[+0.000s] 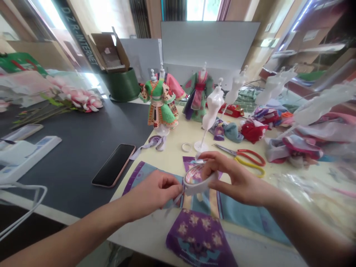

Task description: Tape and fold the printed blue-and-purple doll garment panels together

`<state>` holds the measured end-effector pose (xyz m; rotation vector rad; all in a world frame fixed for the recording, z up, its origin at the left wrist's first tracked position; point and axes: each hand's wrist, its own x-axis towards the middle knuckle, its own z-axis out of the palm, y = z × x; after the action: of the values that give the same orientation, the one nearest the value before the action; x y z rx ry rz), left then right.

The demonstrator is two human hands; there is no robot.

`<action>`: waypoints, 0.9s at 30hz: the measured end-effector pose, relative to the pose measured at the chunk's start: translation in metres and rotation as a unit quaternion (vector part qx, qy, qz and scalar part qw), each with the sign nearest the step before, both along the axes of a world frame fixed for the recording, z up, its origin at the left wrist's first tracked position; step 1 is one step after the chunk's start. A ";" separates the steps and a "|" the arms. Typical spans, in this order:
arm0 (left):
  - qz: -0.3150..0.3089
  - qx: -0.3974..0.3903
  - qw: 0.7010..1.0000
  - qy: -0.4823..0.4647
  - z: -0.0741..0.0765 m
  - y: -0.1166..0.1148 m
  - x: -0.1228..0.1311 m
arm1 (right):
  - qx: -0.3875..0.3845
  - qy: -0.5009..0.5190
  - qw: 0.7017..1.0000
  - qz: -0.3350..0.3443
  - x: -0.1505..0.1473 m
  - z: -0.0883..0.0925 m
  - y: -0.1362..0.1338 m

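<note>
- At the left of the frame, a flat, glossy black phone (114, 165) is lying on the smooth dark counter (69, 148).
- Left of upper centre, a small dress form (157, 98) is wearing a green, patterned cloth outfit.
- Left of lower centre, the left hand (158, 191) is pinching its fingers narrowly on a thin, pale strip (172, 204).
- At the centre, the tape roll (198, 189) is tilting over blue cloth (247, 215); ring-shaped, smooth and whitish, it is showing reddish print on its inner wall.
- At bottom centre, purple cloth (198, 228) is showing pale flowers.
- Right of centre, the right hand (236, 181) is holding the tape roll, its fingers curling over the rim.
- Farther right, metal scissors (237, 153) with red and yellow handles are lying flat.
</note>
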<state>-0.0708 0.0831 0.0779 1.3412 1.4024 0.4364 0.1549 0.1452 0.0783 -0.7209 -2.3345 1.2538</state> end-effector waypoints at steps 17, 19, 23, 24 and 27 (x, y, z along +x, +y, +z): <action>-0.058 -0.022 0.996 -0.064 0.017 -0.010 0.000 | -0.146 0.108 0.983 0.029 0.019 -0.006 -0.017; -0.067 -0.030 0.994 -0.081 0.019 -0.011 0.000 | -0.175 0.126 0.976 0.027 0.021 -0.009 -0.019; -0.071 -0.035 0.991 -0.104 0.021 -0.011 0.002 | -0.230 0.165 0.959 0.020 0.026 -0.013 -0.025; -0.071 -0.036 0.991 -0.104 0.022 -0.011 0.002 | -0.243 0.170 0.955 0.017 0.027 -0.014 -0.026; -0.064 -0.046 0.992 -0.100 0.023 -0.010 0.005 | -0.267 0.180 0.947 0.005 0.029 -0.013 -0.032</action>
<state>-0.0658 0.0733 0.1011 1.2675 1.1506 0.4027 0.1842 0.1136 0.0653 -0.5709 -1.7169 1.8737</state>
